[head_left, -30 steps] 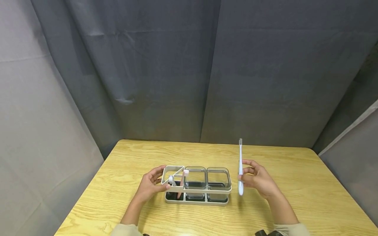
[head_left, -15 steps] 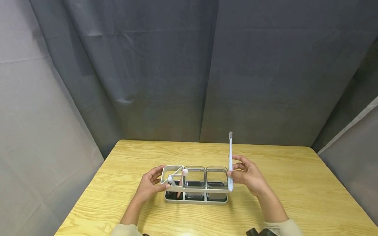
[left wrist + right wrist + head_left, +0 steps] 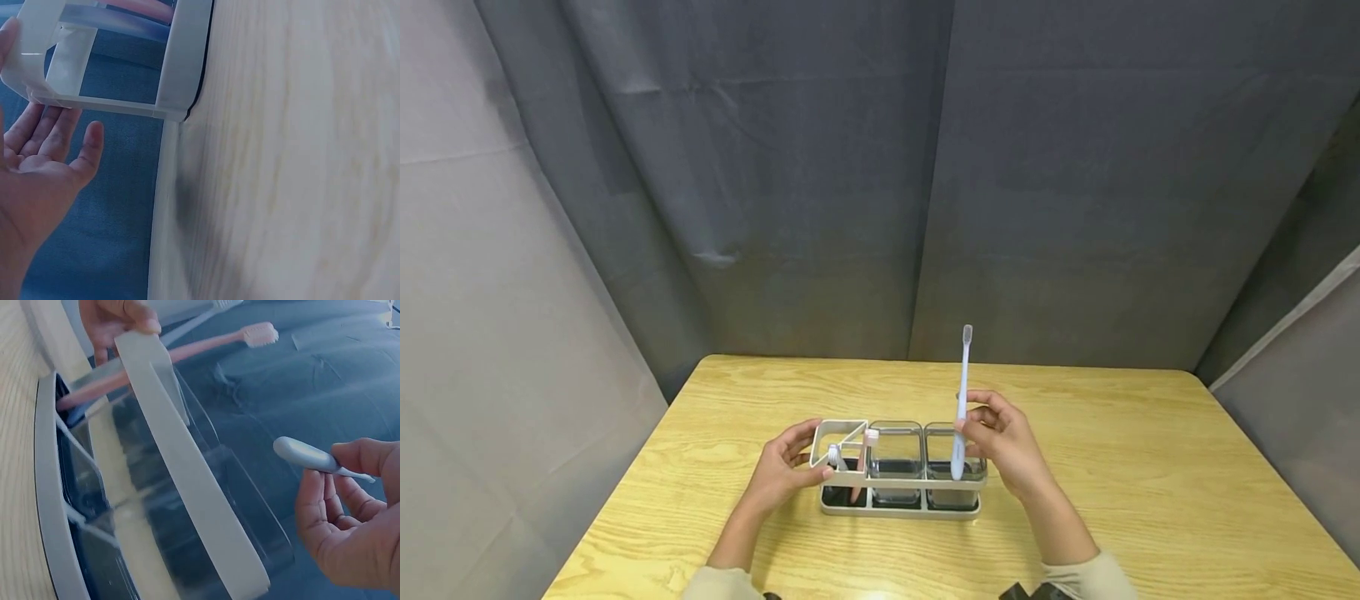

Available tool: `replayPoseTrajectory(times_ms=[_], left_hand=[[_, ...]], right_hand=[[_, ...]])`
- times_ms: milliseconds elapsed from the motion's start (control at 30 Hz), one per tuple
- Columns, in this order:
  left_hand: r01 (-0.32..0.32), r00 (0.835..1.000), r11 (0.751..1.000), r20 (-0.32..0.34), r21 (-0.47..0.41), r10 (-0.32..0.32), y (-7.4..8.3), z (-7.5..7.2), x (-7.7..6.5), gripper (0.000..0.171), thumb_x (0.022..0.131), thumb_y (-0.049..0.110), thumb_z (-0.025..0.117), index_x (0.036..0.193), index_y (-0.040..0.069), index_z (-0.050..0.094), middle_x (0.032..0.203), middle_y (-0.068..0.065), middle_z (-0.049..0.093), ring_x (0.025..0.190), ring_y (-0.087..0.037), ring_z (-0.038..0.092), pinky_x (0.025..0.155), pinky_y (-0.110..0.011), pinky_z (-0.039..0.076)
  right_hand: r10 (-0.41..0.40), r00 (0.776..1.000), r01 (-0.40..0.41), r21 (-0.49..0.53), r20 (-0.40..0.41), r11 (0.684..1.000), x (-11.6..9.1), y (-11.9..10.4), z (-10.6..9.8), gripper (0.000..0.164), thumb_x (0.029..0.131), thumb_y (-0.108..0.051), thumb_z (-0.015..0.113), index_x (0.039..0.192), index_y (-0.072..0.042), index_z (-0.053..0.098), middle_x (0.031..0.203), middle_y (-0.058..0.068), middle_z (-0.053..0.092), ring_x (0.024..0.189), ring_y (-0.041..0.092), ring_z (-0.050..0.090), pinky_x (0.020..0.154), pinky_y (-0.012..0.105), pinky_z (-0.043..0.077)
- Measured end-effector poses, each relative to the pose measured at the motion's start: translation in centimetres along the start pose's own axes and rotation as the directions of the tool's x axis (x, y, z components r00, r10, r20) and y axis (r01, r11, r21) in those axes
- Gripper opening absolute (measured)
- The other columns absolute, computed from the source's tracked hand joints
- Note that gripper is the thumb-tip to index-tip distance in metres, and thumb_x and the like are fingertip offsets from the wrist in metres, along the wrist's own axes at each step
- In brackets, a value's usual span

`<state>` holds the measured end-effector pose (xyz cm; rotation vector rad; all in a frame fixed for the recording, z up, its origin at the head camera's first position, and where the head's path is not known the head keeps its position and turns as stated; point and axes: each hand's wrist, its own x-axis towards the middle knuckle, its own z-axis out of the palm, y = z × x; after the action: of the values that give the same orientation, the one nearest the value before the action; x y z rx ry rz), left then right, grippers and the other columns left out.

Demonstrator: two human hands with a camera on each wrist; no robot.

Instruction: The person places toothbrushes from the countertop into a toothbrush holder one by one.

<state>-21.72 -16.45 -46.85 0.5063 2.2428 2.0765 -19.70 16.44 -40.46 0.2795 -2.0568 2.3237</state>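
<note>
My right hand (image 3: 1011, 450) pinches a pale blue toothbrush (image 3: 963, 383) by its handle, bristle head up, over the right end of a white toothbrush holder (image 3: 902, 514). In the right wrist view the handle's rounded end (image 3: 294, 452) points toward the holder, apart from it. My left hand (image 3: 782, 471) holds the holder's left end, thumb at the front and fingers behind. In that divided left section stand a pink toothbrush (image 3: 861, 467) and a bluish-white toothbrush (image 3: 834, 456). Two clear square cups, a middle cup (image 3: 896, 427) and a right cup (image 3: 942, 427), fill the other sections.
The holder stands on a wooden table (image 3: 1150, 483). Grey curtains (image 3: 805, 208) hang close behind the table's back edge, and a lighter curtain (image 3: 497, 333) hangs at the left.
My right hand has moved left with the pale blue toothbrush, from beside the holder to above its right cup, and slightly up. My left hand and the holder have stayed in place.
</note>
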Motion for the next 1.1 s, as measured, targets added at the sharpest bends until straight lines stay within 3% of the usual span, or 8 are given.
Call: replayPoseTrajectory(times_ms=[233,433,567,833,1100], left_hand=[[-0.037,0.999,0.999,-0.006,0.003,0.037,-1.3,-0.1,0.2,0.069,0.07,0.001,0.08,0.131,0.004,0.049,0.129,-0.014,0.053,0.121,-0.038,0.044,0.093,-0.04,0.041],[-0.043,0.999,0.999,-0.018,-0.021,0.042,-1.4,-0.1,0.1,0.069,0.07,-0.002,0.079,0.131,0.002,0.049,0.129,-0.016,0.052,0.121,-0.041,0.042,0.091,-0.036,0.042],[-0.04,0.999,0.999,-0.02,-0.032,0.04,-1.3,-0.1,0.2,0.068,0.07,-0.004,0.078,0.131,0.001,0.048,0.129,-0.017,0.052,0.121,-0.042,0.041,0.092,-0.037,0.041],[-0.05,0.999,0.999,-0.014,-0.019,0.05,-1.2,0.0,0.3,0.068,0.07,-0.002,0.079,0.131,0.001,0.049,0.129,-0.017,0.052,0.121,-0.041,0.042,0.093,-0.041,0.04],[-0.052,0.999,0.999,-0.017,-0.003,0.051,-1.2,-0.1,0.3,0.068,0.071,-0.001,0.079,0.132,0.001,0.048,0.129,-0.017,0.052,0.12,-0.044,0.041,0.093,-0.042,0.04]], right_hand=[[-0.03,1.0,0.028,0.138,0.01,0.99,-0.2,0.2,1.6,0.032,0.082,0.009,0.061,0.111,0.006,0.049,0.085,0.01,0.053,0.075,0.015,0.056,0.065,0.033,0.053],[-0.094,0.994,0.085,0.161,0.049,0.983,-0.2,0.6,3.1,0.031,0.08,0.013,0.06,0.108,0.006,0.05,0.088,0.012,0.051,0.076,0.014,0.056,0.067,0.03,0.053],[-0.124,0.99,0.11,0.185,0.065,0.977,-0.2,0.7,3.8,0.03,0.078,0.015,0.061,0.103,0.0,0.053,0.088,0.011,0.052,0.076,0.014,0.056,0.069,0.027,0.052],[-0.161,0.986,0.165,0.19,-0.033,0.968,-0.2,0.9,5.7,0.034,0.076,0.015,0.063,0.106,0.013,0.047,0.089,0.011,0.053,0.077,0.015,0.055,0.066,0.023,0.05],[-0.28,0.952,0.301,0.217,-0.122,0.929,-0.6,1.7,7.8,0.035,0.075,0.015,0.065,0.104,0.017,0.045,0.088,0.007,0.054,0.078,0.014,0.054,0.069,0.02,0.048]])
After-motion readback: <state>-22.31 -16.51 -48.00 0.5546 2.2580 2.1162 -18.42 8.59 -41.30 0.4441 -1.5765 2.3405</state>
